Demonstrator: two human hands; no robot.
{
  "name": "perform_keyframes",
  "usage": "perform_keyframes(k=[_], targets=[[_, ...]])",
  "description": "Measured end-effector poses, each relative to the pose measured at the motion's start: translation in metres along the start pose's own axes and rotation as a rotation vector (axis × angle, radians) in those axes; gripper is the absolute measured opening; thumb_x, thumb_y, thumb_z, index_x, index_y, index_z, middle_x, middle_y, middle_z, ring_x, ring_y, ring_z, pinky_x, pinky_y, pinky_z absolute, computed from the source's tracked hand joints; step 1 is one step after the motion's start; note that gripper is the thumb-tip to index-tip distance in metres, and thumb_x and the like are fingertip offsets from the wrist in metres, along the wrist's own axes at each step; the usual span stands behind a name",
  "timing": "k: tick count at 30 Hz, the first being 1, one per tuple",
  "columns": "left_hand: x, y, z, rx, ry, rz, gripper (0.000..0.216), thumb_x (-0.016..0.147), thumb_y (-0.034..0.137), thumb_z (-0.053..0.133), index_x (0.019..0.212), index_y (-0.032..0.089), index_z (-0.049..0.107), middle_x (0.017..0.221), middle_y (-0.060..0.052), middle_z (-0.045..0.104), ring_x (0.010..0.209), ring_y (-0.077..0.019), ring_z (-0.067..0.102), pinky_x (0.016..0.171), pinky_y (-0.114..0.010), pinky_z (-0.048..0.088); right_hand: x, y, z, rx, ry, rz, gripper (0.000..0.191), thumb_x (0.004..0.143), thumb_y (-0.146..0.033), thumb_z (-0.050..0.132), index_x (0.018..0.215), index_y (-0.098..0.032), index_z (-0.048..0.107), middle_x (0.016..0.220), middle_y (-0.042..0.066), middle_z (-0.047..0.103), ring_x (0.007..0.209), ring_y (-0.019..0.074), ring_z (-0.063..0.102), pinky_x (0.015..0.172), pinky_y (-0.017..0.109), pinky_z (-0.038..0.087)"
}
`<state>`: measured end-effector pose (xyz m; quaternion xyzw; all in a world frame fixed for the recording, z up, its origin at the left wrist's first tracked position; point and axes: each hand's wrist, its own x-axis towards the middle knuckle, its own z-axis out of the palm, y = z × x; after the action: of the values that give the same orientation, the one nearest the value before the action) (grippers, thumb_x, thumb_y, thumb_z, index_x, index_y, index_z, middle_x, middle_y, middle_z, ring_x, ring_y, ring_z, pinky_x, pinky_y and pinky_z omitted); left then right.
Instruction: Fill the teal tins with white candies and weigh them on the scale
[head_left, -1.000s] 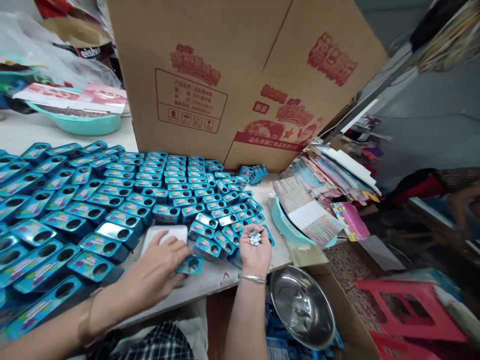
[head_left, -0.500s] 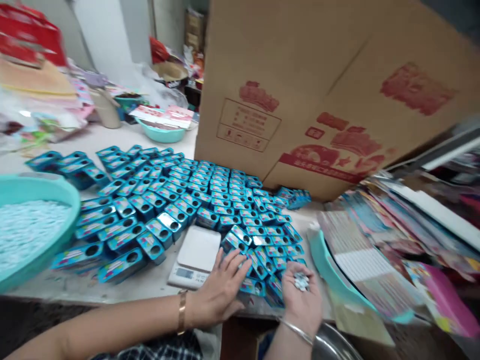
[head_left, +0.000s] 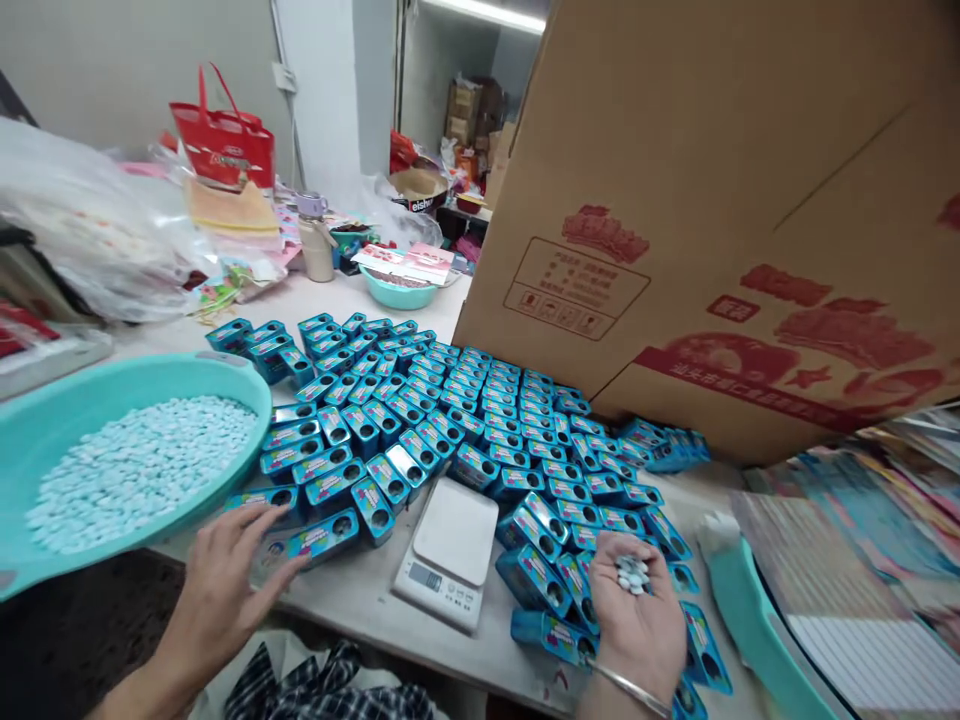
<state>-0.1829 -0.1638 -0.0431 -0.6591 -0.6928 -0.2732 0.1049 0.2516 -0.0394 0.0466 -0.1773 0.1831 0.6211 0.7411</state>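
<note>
My left hand (head_left: 229,570) has its thumb and fingers apart around the near end of a small blue box (head_left: 322,540) with a round hole in its top. I cannot tell whether the fingers touch it. My right hand (head_left: 637,620) is turned palm up and cupped around several pale blue tablets (head_left: 634,574). Between the hands sits a white digital scale (head_left: 454,535) with a bare plate. Many more of the blue boxes (head_left: 420,400) stand in close rows behind and beside the scale. On the left, a turquoise basin (head_left: 259,385) holds a heap of the same pale tablets (head_left: 150,460).
A large cardboard carton (head_left: 697,200) rises behind the boxes on the right. Stacked printed sheets (head_left: 825,560) lie over another turquoise basin (head_left: 750,600). Farther back are a small turquoise bowl (head_left: 401,293), a beige bottle (head_left: 316,250), plastic bags (head_left: 97,230) and a red bag (head_left: 225,140).
My left hand has moved left, from beside the scale and the right-hand boxes to the boxes near the basin. My right hand still holds the tablets. The view has swung left.
</note>
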Motion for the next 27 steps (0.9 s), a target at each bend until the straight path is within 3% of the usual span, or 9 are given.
perform_keyframes(k=[4, 8, 12, 15, 18, 22, 25, 27], targets=[[0.001, 0.015, 0.009, 0.053, -0.066, 0.042, 0.041, 0.083, 0.047, 0.066, 0.118, 0.026, 0.062, 0.117, -0.012, 0.063, 0.116, -0.0367, 0.053, 0.097, -0.054, 0.039, -0.002, 0.012, 0.007, 0.014, 0.002, 0.067, 0.03, 0.072, 0.008, 0.047, 0.084, -0.019, 0.044, 0.072, -0.006, 0.048, 0.058, 0.005, 0.057, 0.054, 0.013, 0.055], [-0.001, 0.02, -0.002, -0.024, -0.065, 0.064, 0.024, 0.084, 0.035, 0.061, 0.107, 0.028, 0.066, 0.11, -0.009, 0.068, 0.115, -0.0357, 0.055, 0.1, -0.059, 0.035, -0.004, 0.0, 0.0, 0.035, -0.011, 0.036, 0.029, 0.074, 0.007, 0.048, 0.084, -0.019, 0.044, 0.072, -0.005, 0.05, 0.059, 0.0055, 0.057, 0.054, 0.014, 0.055], [-0.002, 0.016, -0.022, -0.155, -0.033, 0.136, 0.033, 0.078, 0.04, 0.067, 0.11, 0.037, 0.064, 0.108, -0.004, 0.069, 0.115, -0.0376, 0.057, 0.101, -0.063, 0.038, -0.007, -0.014, -0.008, 0.026, -0.056, -0.006, 0.027, 0.077, 0.006, 0.047, 0.084, -0.02, 0.044, 0.07, -0.006, 0.049, 0.059, 0.0064, 0.056, 0.053, 0.015, 0.054], [0.019, 0.039, -0.024, -0.266, -0.064, 0.192, 0.039, 0.077, 0.045, 0.067, 0.115, 0.04, 0.063, 0.115, -0.003, 0.067, 0.121, -0.0377, 0.054, 0.104, -0.062, 0.039, -0.007, -0.011, -0.01, 0.0, -0.116, -0.007, 0.023, 0.081, 0.002, 0.047, 0.081, -0.021, 0.042, 0.066, -0.007, 0.047, 0.052, 0.006, 0.049, 0.047, 0.014, 0.049], [0.053, 0.085, -0.006, -0.346, -0.094, 0.252, 0.033, 0.082, 0.042, 0.064, 0.114, 0.035, 0.064, 0.125, -0.005, 0.063, 0.131, -0.0364, 0.047, 0.111, -0.064, 0.029, -0.005, 0.003, -0.01, -0.009, -0.149, 0.03, 0.021, 0.087, -0.004, 0.048, 0.078, -0.021, 0.041, 0.065, -0.008, 0.047, 0.047, 0.0046, 0.043, 0.042, 0.012, 0.043], [0.091, 0.137, 0.047, -0.33, -0.207, 0.356, 0.028, 0.086, 0.04, 0.061, 0.112, 0.03, 0.066, 0.13, -0.009, 0.061, 0.137, -0.0387, 0.04, 0.111, -0.071, 0.022, -0.005, 0.018, -0.014, -0.056, -0.196, 0.074, 0.016, 0.09, -0.011, 0.052, 0.08, -0.02, 0.044, 0.064, -0.008, 0.047, 0.043, 0.0028, 0.041, 0.039, 0.011, 0.039], [0.105, 0.155, 0.078, -0.288, -0.316, 0.38, 0.032, 0.088, 0.04, 0.058, 0.117, 0.027, 0.064, 0.135, -0.013, 0.058, 0.139, -0.0423, 0.037, 0.108, -0.076, 0.023, -0.008, 0.024, -0.017, -0.116, -0.222, 0.085, 0.014, 0.091, -0.016, 0.055, 0.081, -0.019, 0.046, 0.066, -0.008, 0.048, 0.044, 0.0018, 0.041, 0.041, 0.011, 0.04], [0.11, 0.157, 0.079, -0.267, -0.301, 0.365, 0.054, 0.087, 0.045, 0.059, 0.136, 0.023, 0.051, 0.146, -0.018, 0.049, 0.143, -0.0453, 0.031, 0.107, -0.077, 0.023, -0.01, 0.029, -0.017, -0.15, -0.2, 0.063, 0.013, 0.091, -0.018, 0.055, 0.081, -0.019, 0.048, 0.068, -0.008, 0.05, 0.047, 0.002, 0.044, 0.046, 0.011, 0.043]])
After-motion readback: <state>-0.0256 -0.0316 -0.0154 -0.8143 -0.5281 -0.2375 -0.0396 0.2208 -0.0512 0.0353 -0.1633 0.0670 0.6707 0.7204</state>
